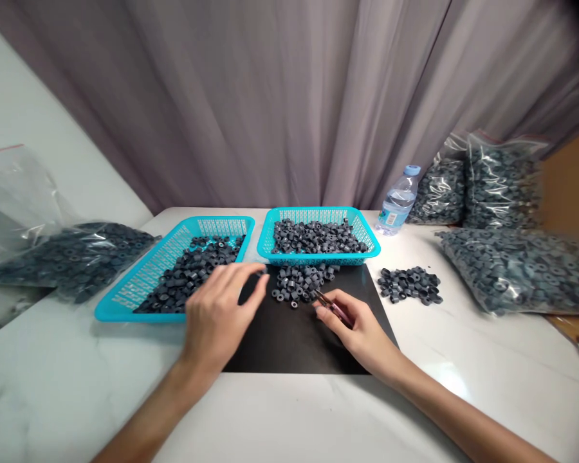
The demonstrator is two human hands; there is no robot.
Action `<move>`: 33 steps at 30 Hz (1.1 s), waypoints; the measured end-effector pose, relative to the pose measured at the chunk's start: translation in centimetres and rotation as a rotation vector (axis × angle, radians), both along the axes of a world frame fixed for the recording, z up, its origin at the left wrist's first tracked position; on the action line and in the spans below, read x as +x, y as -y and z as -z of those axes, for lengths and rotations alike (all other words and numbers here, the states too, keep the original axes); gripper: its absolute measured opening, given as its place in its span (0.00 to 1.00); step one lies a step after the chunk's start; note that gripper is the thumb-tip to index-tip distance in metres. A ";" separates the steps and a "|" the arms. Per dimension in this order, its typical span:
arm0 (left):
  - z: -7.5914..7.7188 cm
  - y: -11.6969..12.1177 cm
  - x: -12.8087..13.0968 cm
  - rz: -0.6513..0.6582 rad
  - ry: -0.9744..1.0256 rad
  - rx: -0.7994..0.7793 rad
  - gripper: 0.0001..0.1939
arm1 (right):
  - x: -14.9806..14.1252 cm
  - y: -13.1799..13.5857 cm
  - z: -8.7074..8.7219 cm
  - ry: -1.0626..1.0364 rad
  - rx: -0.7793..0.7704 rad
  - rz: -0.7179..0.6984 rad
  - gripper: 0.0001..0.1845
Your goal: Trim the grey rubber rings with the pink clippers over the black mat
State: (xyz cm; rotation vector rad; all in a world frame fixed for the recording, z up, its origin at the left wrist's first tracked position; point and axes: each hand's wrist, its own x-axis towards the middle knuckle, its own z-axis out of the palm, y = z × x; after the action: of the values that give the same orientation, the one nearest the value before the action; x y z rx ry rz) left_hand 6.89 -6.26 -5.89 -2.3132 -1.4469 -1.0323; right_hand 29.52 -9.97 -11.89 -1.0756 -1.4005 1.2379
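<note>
My left hand (222, 308) is raised over the left part of a black mat (299, 347), beside the left basket. Its thumb and index finger pinch a small dark ring (261, 273), mostly covered by the fingers. My right hand (350, 318) grips a slim two-pronged tool like tweezers (338, 310), with dark tips and a pinkish body. Those tips point at the near right side of a pile of dark grey rings (302, 283) on the mat. Whether the tips touch a ring, I cannot tell.
Two turquoise baskets, left (145, 273) and back (374, 247), hold many rings. A small ring heap (409, 285) lies right of the mat. Bags of rings stand at left (87, 257) and right (525, 267), near a water bottle (399, 199). A curtain (270, 103) hangs behind.
</note>
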 end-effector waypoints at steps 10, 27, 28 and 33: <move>-2.5 -1.9 -4.1 -0.300 -0.120 0.117 0.17 | 0.0 -0.3 0.8 0.030 0.014 0.030 0.17; 3.5 2.5 3.4 0.418 0.190 -0.330 0.17 | 0.5 -0.6 -0.3 -0.222 -0.085 -0.076 0.18; 3.4 2.5 3.2 0.426 0.200 -0.330 0.17 | 0.5 -0.5 -0.3 -0.222 -0.092 -0.083 0.18; 2.9 2.3 2.8 0.502 0.139 -0.303 0.14 | 0.6 -0.5 -0.4 -0.203 -0.082 -0.086 0.17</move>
State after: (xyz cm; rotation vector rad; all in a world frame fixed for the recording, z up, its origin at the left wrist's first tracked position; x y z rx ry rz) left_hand 9.66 -8.53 -8.77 -2.9773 -1.1542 -1.1806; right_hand 30.15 -9.51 -11.52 -0.9243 -1.2612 1.4355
